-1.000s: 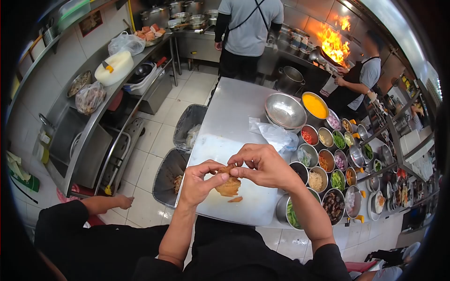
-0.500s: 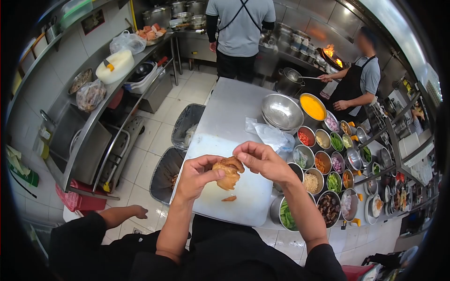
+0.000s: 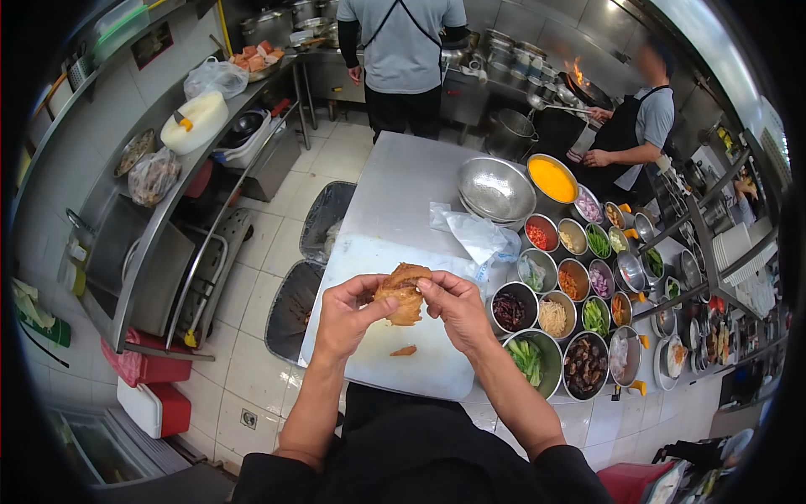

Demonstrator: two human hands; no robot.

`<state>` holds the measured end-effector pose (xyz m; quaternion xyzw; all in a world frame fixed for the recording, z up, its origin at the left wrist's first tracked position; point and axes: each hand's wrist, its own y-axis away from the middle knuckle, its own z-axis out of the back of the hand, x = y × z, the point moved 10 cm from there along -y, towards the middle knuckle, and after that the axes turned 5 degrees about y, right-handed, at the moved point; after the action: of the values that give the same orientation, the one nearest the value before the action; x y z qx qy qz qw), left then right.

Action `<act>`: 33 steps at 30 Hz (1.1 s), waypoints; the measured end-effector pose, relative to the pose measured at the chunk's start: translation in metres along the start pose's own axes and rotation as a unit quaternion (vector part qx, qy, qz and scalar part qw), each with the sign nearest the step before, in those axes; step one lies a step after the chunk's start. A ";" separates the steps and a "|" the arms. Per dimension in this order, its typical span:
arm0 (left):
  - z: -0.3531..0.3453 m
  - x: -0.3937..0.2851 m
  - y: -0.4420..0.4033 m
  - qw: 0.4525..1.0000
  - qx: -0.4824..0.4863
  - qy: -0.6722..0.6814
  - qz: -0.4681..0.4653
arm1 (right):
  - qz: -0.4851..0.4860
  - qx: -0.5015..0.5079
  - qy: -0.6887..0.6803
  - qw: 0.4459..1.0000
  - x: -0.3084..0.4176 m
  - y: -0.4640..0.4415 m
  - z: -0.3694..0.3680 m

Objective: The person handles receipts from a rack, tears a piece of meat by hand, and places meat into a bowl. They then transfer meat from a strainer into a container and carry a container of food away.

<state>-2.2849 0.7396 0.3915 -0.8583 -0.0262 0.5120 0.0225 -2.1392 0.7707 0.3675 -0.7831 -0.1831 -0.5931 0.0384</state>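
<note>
Above the white cutting board (image 3: 357, 370), a piece of cooked meat (image 3: 405, 304) with browned skin is held between my two hands. My left hand (image 3: 348, 311) grips it from the left, thumb across its front. The fingertips of my right hand (image 3: 453, 307) pinch its upper right edge. A small brown scrap (image 3: 404, 350) lies on the board just below the meat. The undersides of the fingers are partly hidden behind it.
To the right stand several metal containers of cut ingredients, among them green vegetables (image 3: 525, 359) and dark mushrooms (image 3: 585, 367). Metal bowls (image 3: 497, 186) and a plastic bag (image 3: 478, 235) lie beyond the board. Lined bins (image 3: 294, 298) stand left. Two co-workers face the stoves.
My right hand has come down onto the meat's right edge, and the meat now sits more upright. The person's arm at lower left has gone from view. The flame at the wok is smaller.
</note>
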 end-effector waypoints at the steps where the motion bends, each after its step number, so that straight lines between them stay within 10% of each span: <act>1: 0.001 0.000 0.000 1.000 -0.001 -0.022 -0.003 | -0.006 -0.005 -0.012 1.000 -0.004 -0.001 0.001; 20: -0.013 0.045 -0.010 0.969 0.105 -0.211 0.069 | 0.107 -0.060 0.064 0.990 -0.017 0.017 0.040; 27: -0.052 0.044 -0.013 0.964 0.166 -0.187 0.086 | 0.109 -0.226 0.092 0.964 -0.018 0.051 0.092; 33: 0.071 0.099 -0.062 0.882 0.100 -0.453 0.088 | 0.297 -0.464 0.052 0.833 0.017 0.132 0.194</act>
<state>-2.3019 0.8092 0.2748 -0.5249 0.0934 0.8446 0.0484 -1.9138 0.7063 0.3473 -0.6934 0.3575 -0.6085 -0.1451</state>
